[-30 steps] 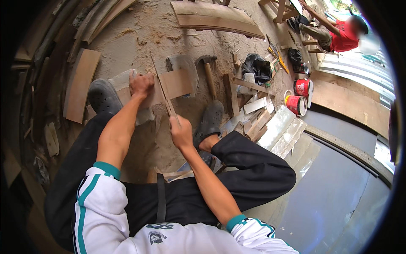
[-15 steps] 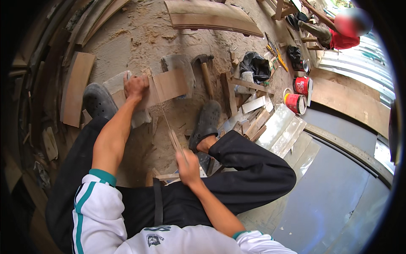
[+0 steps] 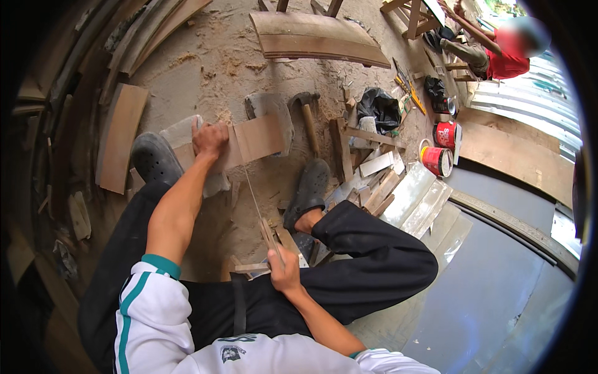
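A flat wooden board (image 3: 260, 137) lies across two pale grey blocks, the right-hand block (image 3: 284, 118) showing past its far edge. My left hand (image 3: 210, 138) is closed on the board's left part, pressing it down beside the left block (image 3: 180, 129). In my closed right hand (image 3: 284, 269) is the wooden handle of a handsaw (image 3: 254, 198), close to my lap. The saw's thin blade runs away from me up to the board, meeting it just right of my left hand. Sawdust lies at the board's far edge.
A claw hammer (image 3: 310, 128) lies right of the board, near my dark clog (image 3: 308, 190). Wood offcuts (image 3: 380, 190), a black plastic bag (image 3: 379, 109) and red cans (image 3: 436, 161) are farther right. Planks (image 3: 121, 138) line the left. A person in red (image 3: 506, 59) is at far right.
My right hand has drawn the handsaw back a little toward my lap. My left hand stays on the board. The whole view has shifted slightly.
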A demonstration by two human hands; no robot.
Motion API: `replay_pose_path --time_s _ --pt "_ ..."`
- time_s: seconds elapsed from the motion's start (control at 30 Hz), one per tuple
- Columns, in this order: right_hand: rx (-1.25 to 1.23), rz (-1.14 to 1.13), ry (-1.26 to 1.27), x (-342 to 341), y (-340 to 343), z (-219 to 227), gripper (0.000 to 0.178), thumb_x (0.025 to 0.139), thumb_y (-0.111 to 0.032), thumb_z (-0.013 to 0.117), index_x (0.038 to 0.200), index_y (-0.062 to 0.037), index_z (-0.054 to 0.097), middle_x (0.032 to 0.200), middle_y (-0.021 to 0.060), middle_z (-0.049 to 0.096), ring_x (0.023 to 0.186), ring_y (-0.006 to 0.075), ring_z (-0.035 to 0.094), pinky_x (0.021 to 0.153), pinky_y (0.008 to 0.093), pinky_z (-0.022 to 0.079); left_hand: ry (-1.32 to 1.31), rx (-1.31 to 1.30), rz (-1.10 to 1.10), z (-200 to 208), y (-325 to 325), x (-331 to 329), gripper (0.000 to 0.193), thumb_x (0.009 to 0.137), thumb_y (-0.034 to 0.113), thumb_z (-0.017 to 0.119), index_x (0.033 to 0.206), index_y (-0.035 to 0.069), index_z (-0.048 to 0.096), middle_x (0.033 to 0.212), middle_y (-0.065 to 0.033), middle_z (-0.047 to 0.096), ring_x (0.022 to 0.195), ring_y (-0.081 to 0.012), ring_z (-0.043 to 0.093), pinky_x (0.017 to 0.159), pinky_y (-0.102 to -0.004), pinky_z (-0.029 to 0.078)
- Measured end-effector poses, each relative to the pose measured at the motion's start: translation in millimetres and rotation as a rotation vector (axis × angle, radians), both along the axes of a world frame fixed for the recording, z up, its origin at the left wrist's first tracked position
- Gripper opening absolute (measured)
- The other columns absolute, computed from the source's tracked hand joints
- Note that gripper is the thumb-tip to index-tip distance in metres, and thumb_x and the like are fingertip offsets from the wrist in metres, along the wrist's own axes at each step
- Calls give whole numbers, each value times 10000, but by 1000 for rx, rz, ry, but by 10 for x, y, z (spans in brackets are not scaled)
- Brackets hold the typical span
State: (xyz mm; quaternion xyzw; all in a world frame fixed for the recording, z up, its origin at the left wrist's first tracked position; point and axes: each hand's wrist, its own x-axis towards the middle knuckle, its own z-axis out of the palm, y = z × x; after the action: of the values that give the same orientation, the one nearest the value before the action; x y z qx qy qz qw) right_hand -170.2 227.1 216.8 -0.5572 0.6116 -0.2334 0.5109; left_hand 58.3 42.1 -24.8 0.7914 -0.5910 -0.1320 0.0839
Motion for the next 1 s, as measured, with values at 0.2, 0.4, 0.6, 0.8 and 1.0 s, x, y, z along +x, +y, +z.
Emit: replay_pose_path --time_s 0.2,0.4,0.6,0.8,1.0 --pt "-104 -10 12 303 -604 -684 270 940 -188 508 768 20 530 643 244 505 598 399 543 546 426 395 99 -21 9 12 -79 -21 589 956 348 335 717 -7 740 758 -168 707 892 -265 676 1165 -424 162" --pt "130 -21 -27 -170 54 100 279 945 -194 509 782 31 533 640 243 507 592 393 562 550 433 402 -5 -31 13 -115 -19 34 600 956 366 331 712 0 740 746 -180 700 893 -265 676 1164 -423 162" --pt "-53 -28 -30 378 -745 -714 271 936 -181 507 770 29 542 659 247 524 629 424 560 577 436 415 -18 66 -51 -122 -96 27 598 958 361 332 725 -3 745 780 -197 702 886 -275 677 1158 -420 168" --pt "163 -15 -71 -141 22 24 231 942 -176 510 824 12 573 680 226 549 642 424 554 589 426 425 -25 -38 32 -109 -16 36 589 951 360 349 697 2 741 767 -198 701 863 -273 682 1157 -414 170" --pt "-56 -10 -54 274 -719 -832 283 951 -191 485 750 8 494 641 222 490 587 381 498 555 422 385 62 -36 24 -104 -100 3 571 944 347 355 716 1 747 784 -203 702 869 -284 681 1156 -425 179"
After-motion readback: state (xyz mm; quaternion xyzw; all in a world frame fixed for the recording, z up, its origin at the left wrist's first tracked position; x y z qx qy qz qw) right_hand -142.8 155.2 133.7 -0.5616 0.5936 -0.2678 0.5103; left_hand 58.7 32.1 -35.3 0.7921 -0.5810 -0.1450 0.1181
